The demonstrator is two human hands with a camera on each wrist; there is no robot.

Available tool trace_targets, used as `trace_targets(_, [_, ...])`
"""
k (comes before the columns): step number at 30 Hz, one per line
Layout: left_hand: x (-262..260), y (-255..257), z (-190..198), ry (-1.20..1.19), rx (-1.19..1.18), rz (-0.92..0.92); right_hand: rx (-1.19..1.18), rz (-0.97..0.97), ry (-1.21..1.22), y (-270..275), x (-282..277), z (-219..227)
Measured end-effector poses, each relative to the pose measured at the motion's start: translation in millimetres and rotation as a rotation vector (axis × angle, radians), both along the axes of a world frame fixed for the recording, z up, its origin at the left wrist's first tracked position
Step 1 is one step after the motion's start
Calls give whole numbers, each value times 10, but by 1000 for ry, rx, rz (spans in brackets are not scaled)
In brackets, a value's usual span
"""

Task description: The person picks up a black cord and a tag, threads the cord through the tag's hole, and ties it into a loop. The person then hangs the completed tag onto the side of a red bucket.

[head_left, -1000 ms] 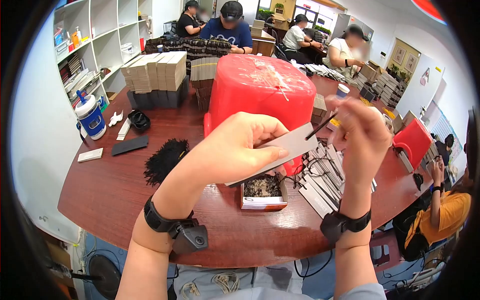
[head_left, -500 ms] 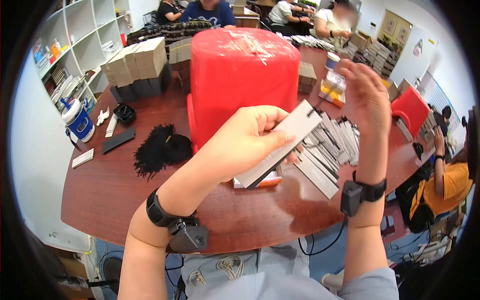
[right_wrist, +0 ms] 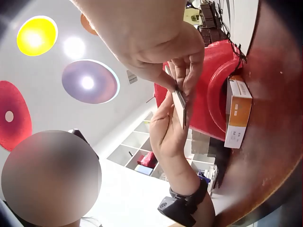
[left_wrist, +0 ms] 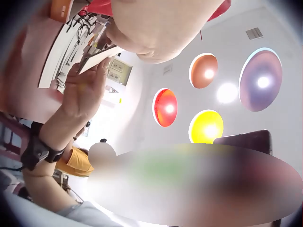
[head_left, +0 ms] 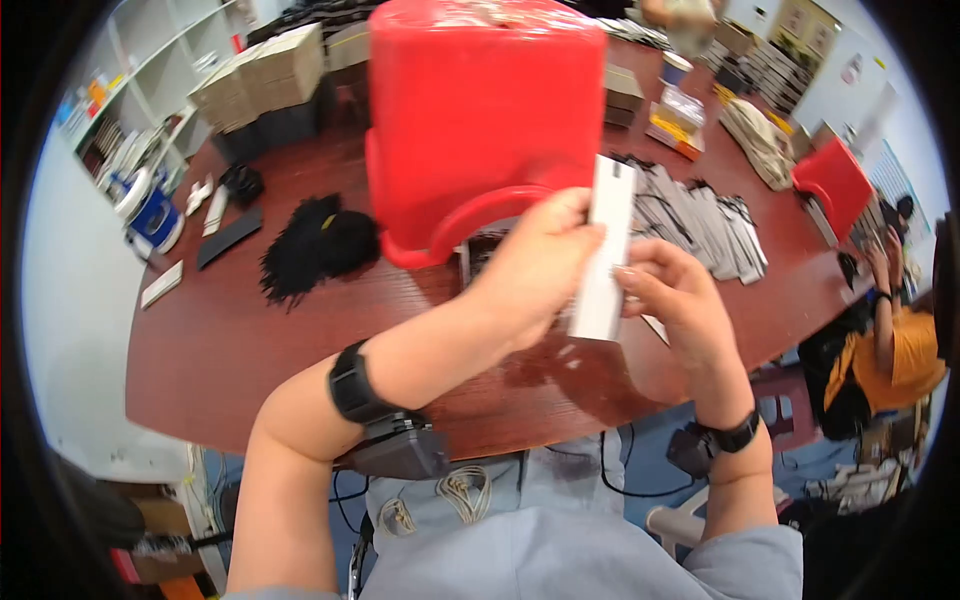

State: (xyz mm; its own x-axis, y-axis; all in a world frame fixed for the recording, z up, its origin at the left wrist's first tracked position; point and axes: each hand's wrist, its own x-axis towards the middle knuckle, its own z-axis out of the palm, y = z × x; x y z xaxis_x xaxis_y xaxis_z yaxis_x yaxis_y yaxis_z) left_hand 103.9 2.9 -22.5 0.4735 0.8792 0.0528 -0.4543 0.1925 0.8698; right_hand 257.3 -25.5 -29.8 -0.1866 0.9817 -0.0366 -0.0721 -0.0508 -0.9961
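Observation:
A long, flat grey-white tag (head_left: 610,215) stands tilted up between my hands, with a small dark mark near its top end. My left hand (head_left: 540,255) grips its left edge, the thumb lying across its face. Lower down on the opposite edge, my right hand (head_left: 685,300) pinches it between thumb and fingertips. Edge-on in the right wrist view, the tag (right_wrist: 180,108) looks thin and layered. Several similar tags (head_left: 700,230) with black cords lie fanned out on the table beyond my right hand.
An upturned red tub (head_left: 480,110) stands straight ahead. By its rim sits a small white-and-orange box (right_wrist: 238,113), partly hidden by my left hand in the head view. A black fringed bundle (head_left: 315,245) lies left, before stacked cards (head_left: 265,75). Someone in orange (head_left: 905,360) is at right.
My right hand has come down from the raised position and taken hold of the tag's right edge. The tag has turned more upright in my left hand. The head view has tipped downward.

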Motion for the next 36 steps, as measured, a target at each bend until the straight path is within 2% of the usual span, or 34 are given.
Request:
trace_targets(2, [6,-8,-15,46,7,-62,-2,-48,-41,-37,62,18])
trace_targets(4, [-38,11,-40,235,117,-64,104,-29,-272,-29,222,-4])
trace_targets(6, [-186,-44,-69,505,273,40,149,-88,-526,-63,382,-57])
trace_targets(7, [-354,-58,-72,519,258,95,230,-97,-681,-55,501,-128])
trace_targets(8, [-529,-70,-64,601,374,117,240,-74,-843,-52,608,-172])
trace_targets(9, [-695,-75,-54,686,494,122,203,-91,-933,-64,641,-206])
trace_targets(10, [-899,-77,-42,751,528,168,212,-77,-923,-55,671,-260])
trace_targets(11, [-1116,-60,-75,861,638,243,330,-94,-996,-56,705,-311])
trace_targets(12, [-1327,-74,-4,950,554,257,443,-118,-1070,-63,718,-345])
trace_targets(14, [-1769,-37,-50,1140,727,529,452,-180,-1170,-139,623,-247])
trace_targets(15, [-2010,8,-103,1260,758,704,539,-200,-1200,-144,617,-219])
trace_targets(16, [-2284,66,-150,1332,781,811,628,-220,-1228,-147,598,-181])
trace_targets(17, [-2528,100,-162,1508,882,888,596,-235,-1155,-157,541,-117])
trace_targets(18, [-2808,178,-267,1592,850,912,594,-237,-1157,-155,495,-94])
trace_targets(19, [-2899,154,-243,1607,694,877,586,-222,-1100,-148,459,-66])
trace_targets(20, [-2953,143,-238,1622,643,808,578,-209,-1044,-141,433,-38])
trace_targets(22, [-2927,160,-274,1484,648,674,570,-182,-1031,-149,312,0])
trace_targets(24, [-2763,197,-322,1413,909,593,582,-134,-1032,-151,214,29])
trace_targets(25, [-2651,201,-314,1416,946,524,639,-114,-1043,-141,199,15])
trace_targets(26, [-2515,193,-311,1339,995,505,612,-91,-1019,-147,158,30])
trace_targets(28, [-2322,199,-297,1340,1098,398,602,-69,-1000,-167,46,69])
trace_targets(32, [-2171,219,-281,1326,1128,357,637,66,-913,-195,-284,209])
trace_targets(34, [-2227,261,-312,1187,976,385,619,222,-863,-151,-506,296])
trace_targets(36, [-2315,319,-383,1172,936,482,790,360,-791,-2,-730,259])
